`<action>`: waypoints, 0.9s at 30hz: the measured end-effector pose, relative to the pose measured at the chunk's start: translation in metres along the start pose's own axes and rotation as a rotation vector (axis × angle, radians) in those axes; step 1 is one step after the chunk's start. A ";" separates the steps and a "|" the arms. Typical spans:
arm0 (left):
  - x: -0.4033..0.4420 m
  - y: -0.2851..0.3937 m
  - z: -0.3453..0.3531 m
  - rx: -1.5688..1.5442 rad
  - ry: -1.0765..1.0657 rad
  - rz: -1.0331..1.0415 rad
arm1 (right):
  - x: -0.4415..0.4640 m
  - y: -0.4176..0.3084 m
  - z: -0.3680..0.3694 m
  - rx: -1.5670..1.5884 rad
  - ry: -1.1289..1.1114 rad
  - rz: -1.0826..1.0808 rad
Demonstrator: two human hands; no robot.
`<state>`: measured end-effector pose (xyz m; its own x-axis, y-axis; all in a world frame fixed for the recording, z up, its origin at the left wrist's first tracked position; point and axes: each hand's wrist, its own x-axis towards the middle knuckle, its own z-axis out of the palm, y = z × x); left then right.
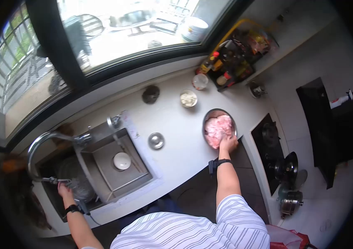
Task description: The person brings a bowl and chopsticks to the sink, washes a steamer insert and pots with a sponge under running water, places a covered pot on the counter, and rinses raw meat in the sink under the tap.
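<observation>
My right hand [228,144] is at the near right side of a metal bowl [204,124] of pink minced meat [218,129]. Its fingers are curled over the rim area and the meat. Whatever they hold is too small or hidden to make out. Far to the left, my left hand [65,190] is just below the spout of the curved faucet [33,159], over the left sink basin. Its fingers are blurred, so their grip does not show. A clear, rounded container [81,189] lies in that basin, beside the hand.
A white bowl [122,161] sits in the right basin. On the counter are a small metal dish [156,141], a bowl of pale chopped food [188,98], a dark round object [150,94] and a clear jar [200,81]. The stove [267,137] is to the right, bottles [209,62] behind.
</observation>
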<state>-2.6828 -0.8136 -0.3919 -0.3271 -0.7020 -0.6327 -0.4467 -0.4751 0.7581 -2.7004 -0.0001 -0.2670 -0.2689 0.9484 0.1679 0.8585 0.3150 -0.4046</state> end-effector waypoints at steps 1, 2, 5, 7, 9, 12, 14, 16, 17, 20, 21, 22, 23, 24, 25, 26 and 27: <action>0.017 -0.014 -0.013 -0.025 -0.035 0.019 | 0.036 0.021 0.035 0.010 -0.029 -0.250; 0.020 -0.025 -0.018 -0.024 -0.036 0.011 | 0.066 0.033 0.059 0.025 -0.101 -0.365; -0.002 -0.042 -0.024 -0.024 0.108 -0.037 | 0.120 0.038 0.093 0.133 -0.364 -0.402; -0.054 -0.044 -0.002 0.167 0.128 -0.098 | 0.131 0.027 0.096 0.224 -0.553 -0.309; -0.102 -0.051 0.030 0.173 0.111 -0.058 | 0.114 0.006 0.077 -0.113 -0.609 -0.209; -0.135 -0.074 0.067 0.145 -0.077 -0.043 | 0.086 0.005 0.070 -0.168 -0.602 -0.337; -0.148 -0.096 0.090 0.180 -0.205 -0.009 | 0.045 -0.006 0.043 -0.136 -0.610 -0.462; -0.179 -0.105 0.125 0.185 -0.216 -0.011 | 0.011 -0.006 0.040 -0.099 -0.666 -0.467; -0.186 -0.113 0.137 0.142 -0.322 -0.030 | -0.004 -0.003 0.043 -0.068 -0.695 -0.473; -0.240 -0.107 0.172 0.220 -0.343 -0.015 | -0.037 0.007 0.062 0.171 -0.840 -0.416; -0.250 -0.105 0.177 0.198 -0.397 -0.016 | -0.047 0.007 0.064 0.351 -0.944 -0.352; -0.257 -0.101 0.180 0.168 -0.449 -0.025 | -0.055 0.000 0.055 0.349 -0.986 -0.311; -0.269 -0.092 0.181 0.163 -0.470 -0.035 | -0.063 -0.006 0.043 0.345 -1.005 -0.322; -0.270 -0.089 0.179 0.146 -0.487 -0.043 | -0.069 -0.011 0.032 0.533 -1.095 -0.211; -0.268 -0.085 0.174 0.127 -0.505 -0.050 | -0.073 -0.012 0.025 0.720 -1.177 -0.092; -0.264 -0.080 0.168 0.113 -0.490 -0.049 | -0.074 -0.011 0.019 0.831 -1.254 -0.113; -0.258 -0.076 0.161 0.093 -0.493 -0.046 | -0.078 -0.018 0.004 0.824 -1.270 -0.130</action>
<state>-2.6983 -0.5113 -0.3120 -0.6501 -0.3364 -0.6813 -0.5346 -0.4347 0.7248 -2.6967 -0.0801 -0.2762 -0.8766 0.1792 -0.4466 0.4395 -0.0797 -0.8947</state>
